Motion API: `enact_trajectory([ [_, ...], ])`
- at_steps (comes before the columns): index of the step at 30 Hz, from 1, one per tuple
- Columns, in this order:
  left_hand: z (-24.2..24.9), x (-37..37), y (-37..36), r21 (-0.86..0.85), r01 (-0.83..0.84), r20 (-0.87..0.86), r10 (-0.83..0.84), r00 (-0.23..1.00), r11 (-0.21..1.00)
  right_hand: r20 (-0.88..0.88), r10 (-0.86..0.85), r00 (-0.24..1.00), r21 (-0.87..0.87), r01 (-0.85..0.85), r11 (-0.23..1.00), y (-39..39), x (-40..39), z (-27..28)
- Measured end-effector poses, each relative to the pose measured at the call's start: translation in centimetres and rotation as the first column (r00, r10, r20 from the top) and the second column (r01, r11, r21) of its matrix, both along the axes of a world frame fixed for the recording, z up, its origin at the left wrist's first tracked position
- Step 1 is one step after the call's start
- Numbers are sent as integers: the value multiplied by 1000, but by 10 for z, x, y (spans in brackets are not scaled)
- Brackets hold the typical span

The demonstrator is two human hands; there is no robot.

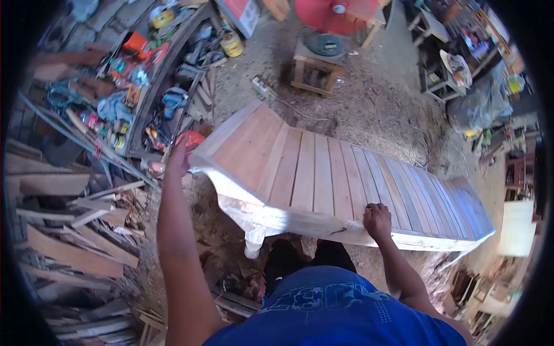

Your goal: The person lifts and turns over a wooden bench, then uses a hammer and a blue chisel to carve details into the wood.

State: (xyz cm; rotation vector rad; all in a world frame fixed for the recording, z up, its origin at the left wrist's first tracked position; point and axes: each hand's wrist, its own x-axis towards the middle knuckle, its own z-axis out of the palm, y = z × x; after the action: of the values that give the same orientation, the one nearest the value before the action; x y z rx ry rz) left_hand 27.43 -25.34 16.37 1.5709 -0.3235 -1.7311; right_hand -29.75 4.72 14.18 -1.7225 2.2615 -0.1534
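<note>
A long slatted wooden bench [337, 179] with a raised, sloping left end stands in front of me. My left hand [178, 157] is at the outer side of that end, beside a red object [191, 140]; its fingers are blurred, and whether it grips the object is unclear. Near the middle of the bench's front edge, my right hand [377, 220] rests with its fingers curled in; anything under them is hidden. A turned leg [253, 243] shows below the front left part of the bench.
Wood offcuts [75, 248] are heaped at the left. Behind them, a cluttered rack [144, 109] holds tools and cans. A red fan [334, 11] stands beyond the bench near a small wooden stool [317, 75]. A power strip [261, 86] and cable lie on the floor.
</note>
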Motion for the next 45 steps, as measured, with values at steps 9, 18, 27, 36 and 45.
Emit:
enact_trajectory([
  [9, 4, -57, -6, 675, 525, 693, -689, -212, 519, 51, -17, 999, -62, 20, 998, 48, 17, -1],
  [18, 13, -50, 29, 583, 520, 764, -640, -89, 624, 416, -366, 832, -85, 437, 896, 130, -56, 15],
  [27, 16, -54, 34, 689, 474, 701, -670, -242, 549, 650, -681, -339, 247, 941, -232, 229, -132, -56],
  [36, 7, -31, 51, 698, 444, 681, -713, -167, 562, 496, -700, -514, 288, 857, -427, 202, -136, -105],
  [45, -21, -50, -12, 597, 495, 548, -772, 323, 631, 456, -701, -547, 312, 837, -450, 205, -130, -99],
])
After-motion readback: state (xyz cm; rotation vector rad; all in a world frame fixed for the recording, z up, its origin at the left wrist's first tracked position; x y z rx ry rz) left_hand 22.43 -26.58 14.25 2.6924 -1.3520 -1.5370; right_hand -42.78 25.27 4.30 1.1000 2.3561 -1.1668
